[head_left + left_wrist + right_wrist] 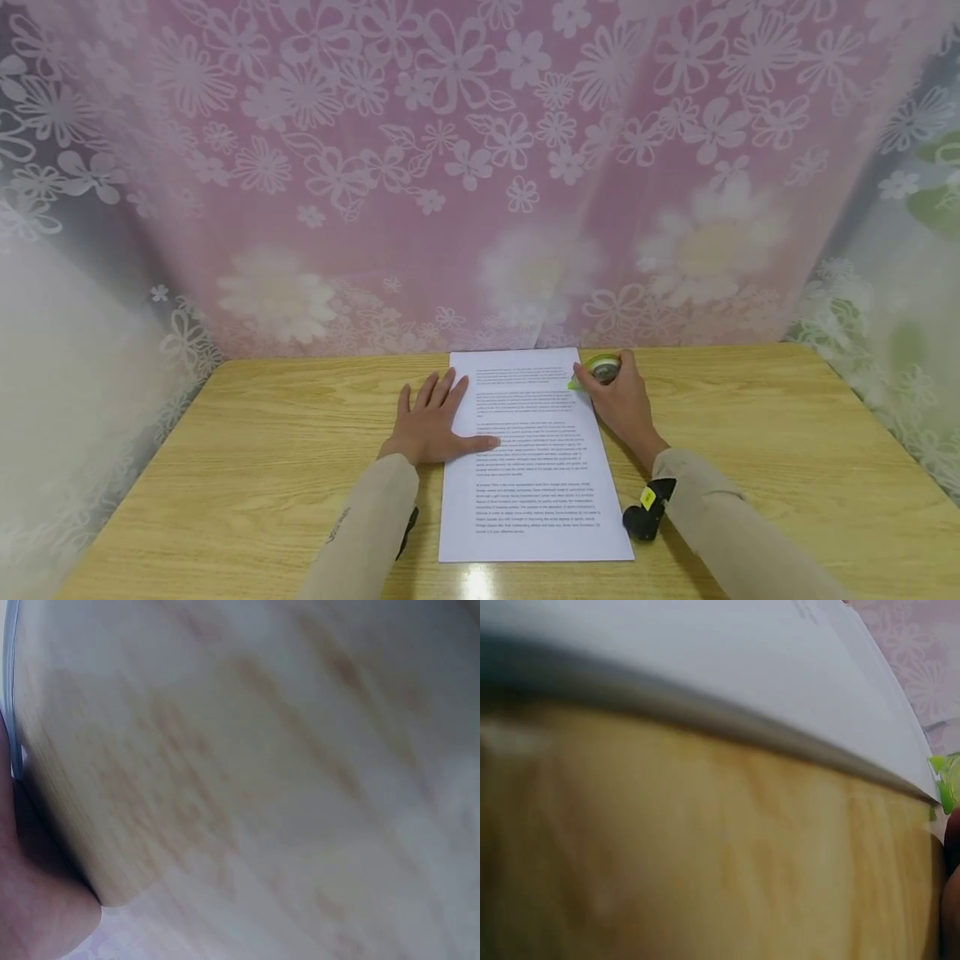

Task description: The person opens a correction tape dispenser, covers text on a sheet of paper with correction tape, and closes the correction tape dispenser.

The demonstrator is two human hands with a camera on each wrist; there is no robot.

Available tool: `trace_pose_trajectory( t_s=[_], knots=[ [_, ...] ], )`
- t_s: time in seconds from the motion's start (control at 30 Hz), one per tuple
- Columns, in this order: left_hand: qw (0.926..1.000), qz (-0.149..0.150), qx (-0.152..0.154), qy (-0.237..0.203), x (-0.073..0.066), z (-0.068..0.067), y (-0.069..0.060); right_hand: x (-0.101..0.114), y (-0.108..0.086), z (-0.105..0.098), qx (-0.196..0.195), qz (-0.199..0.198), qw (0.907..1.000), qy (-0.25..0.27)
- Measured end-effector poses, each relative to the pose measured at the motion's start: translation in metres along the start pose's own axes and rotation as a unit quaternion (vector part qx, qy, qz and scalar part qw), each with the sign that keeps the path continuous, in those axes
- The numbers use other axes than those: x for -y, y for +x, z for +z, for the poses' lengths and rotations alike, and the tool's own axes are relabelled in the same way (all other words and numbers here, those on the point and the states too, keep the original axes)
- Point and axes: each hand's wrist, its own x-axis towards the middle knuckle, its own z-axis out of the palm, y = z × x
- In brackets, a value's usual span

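Printed paper [525, 546] lies lengthwise on the wooden table in the head view. My left hand [431, 425] rests with spread fingers across its left edge, the thumb over the text. At the upper right edge my right hand [622, 404] grips a green and clear correction-tape-like dispenser [604, 369] between thumb and fingers, its green tip at the paper's edge. The right wrist view shows the dispenser [949, 780] beside the paper [765, 682], with part of the right hand [952, 885]. Only a bit of the left hand [45, 907] shows in the left wrist view.
The wooden table [247, 467] extends to both sides of the paper. A pink floral curtain [420, 208] hangs along its back edge, with paler floral fabric at both sides. A black wrist device [648, 510] is by the right sleeve [720, 517].
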Motion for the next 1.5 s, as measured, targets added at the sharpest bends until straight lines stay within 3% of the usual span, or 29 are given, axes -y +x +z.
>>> trace_pose_trajectory(
  t_s=[0.27, 0.4, 0.5, 0.6, 0.7, 0.83, 1.0, 1.2, 1.5],
  knots=[
    [1.0, -0.003, 0.001, 0.005, 0.002, -0.004, -0.003, 0.0, 0.005, -0.008, 0.017, 0.05, 0.9925, 0.11],
    [1.0, 0.005, -0.002, -0.006, 0.002, -0.003, -0.003, 0.002, 0.008, -0.013, 0.037, 0.091, 0.9789, 0.179],
    [0.9998, 0.01, -0.009, -0.013, 0.003, 0.001, 0.0, 0.008, 0.008, -0.014, 0.031, 0.123, 0.9655, 0.227],
    [0.9997, 0.01, -0.018, -0.014, 0.006, 0.009, 0.006, 0.021, 0.003, -0.008, 0.026, 0.139, 0.9579, 0.25],
    [0.9997, 0.002, -0.024, -0.007, 0.009, 0.013, 0.009, 0.042, -0.004, 0.01, 0.03, 0.127, 0.9603, 0.247],
    [0.9999, -0.007, -0.013, 0.006, 0.004, 0.003, 0.003, 0.07, -0.014, 0.045, 0.054, 0.093, 0.9692, 0.221],
    [0.9998, -0.006, -0.002, 0.021, -0.002, -0.002, 0.0, 0.084, -0.02, 0.081, 0.069, 0.082, 0.9799, 0.168],
    [0.9997, -0.001, -0.004, 0.023, -0.009, -0.002, 0.002, 0.075, -0.02, 0.092, 0.045, 0.046, 0.9895, 0.129],
    [0.9998, 0.0, -0.007, 0.02, -0.004, -0.005, -0.002, 0.072, -0.023, 0.099, 0.026, 0.027, 0.9908, 0.13]
  ],
)
